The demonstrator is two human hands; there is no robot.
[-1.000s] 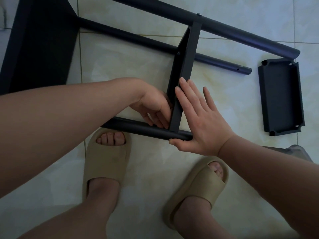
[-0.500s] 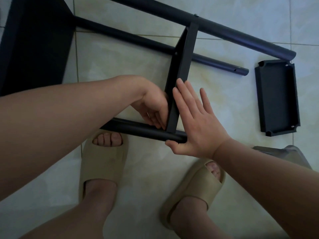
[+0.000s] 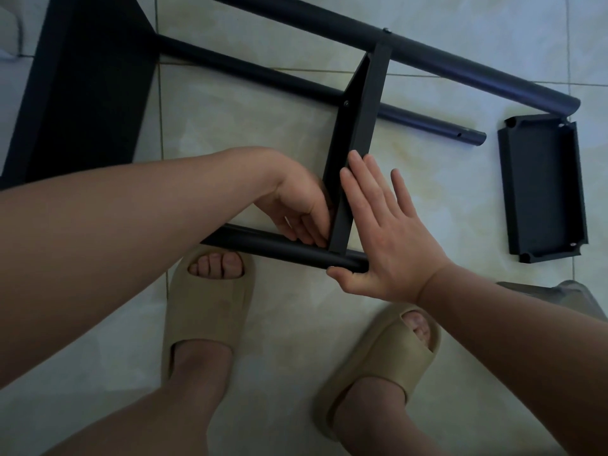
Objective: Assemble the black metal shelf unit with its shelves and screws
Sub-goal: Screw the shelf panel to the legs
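The black shelf unit point(image 3: 263, 73) is laid on its side on the tiled floor point(image 3: 246, 143); a wide shelf point(image 3: 82, 93) is already fixed at its left end; a narrow middle shelf point(image 3: 362, 120) is stood on edge between the far pole point(image 3: 460, 69) and the near pole point(image 3: 256, 240); a loose shelf point(image 3: 543, 189) is left flat on the floor, well apart to the right; the right hand point(image 3: 388, 232) is spread flat with straight fingers and pressed against the middle shelf's outer face and the near pole's end, nothing being gripped; the left hand point(image 3: 296, 205) is curled at the inner corner of that joint, and whether a screw is pinched there cannot be told; misaligned holes are judged the main risk, should the round pole roll once the bracing is eased; a dropped screw could be lost under the frame; fingers could be nipped by the shelf's thin edge; open floor is left right of the pole end, while the sandals point(image 3: 210, 311) are crowded just beside the near pole
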